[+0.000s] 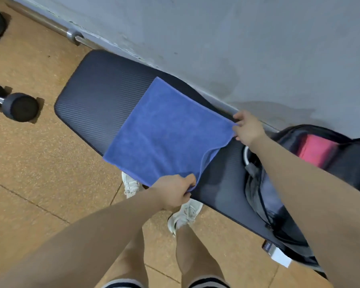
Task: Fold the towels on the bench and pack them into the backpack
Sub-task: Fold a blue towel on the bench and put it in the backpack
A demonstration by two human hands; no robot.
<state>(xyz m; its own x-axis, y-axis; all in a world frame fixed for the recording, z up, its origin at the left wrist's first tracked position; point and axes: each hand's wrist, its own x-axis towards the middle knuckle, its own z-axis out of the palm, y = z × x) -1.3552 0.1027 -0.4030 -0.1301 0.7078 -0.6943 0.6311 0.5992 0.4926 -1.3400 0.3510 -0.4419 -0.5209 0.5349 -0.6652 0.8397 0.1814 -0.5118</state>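
A blue towel [164, 132] lies spread across the middle of the black padded bench [96, 94]. My left hand [175, 191] pinches its near right corner, lifted a little off the pad. At the far right corner, by the wall, my right hand [247, 127] grips the towel's edge. The edge between my hands sags and curls under. On the bench's right end lies the dark backpack [341, 163], unzipped, with a folded pink towel [316, 150] inside its upper compartment. My right forearm crosses over the backpack's opening.
A grey wall [237, 38] runs right behind the bench. A barbell [71, 34] lies along its base. A black dumbbell [19, 106] rests on the brown floor to the left. My feet in white shoes [185, 215] stand at the bench's near edge.
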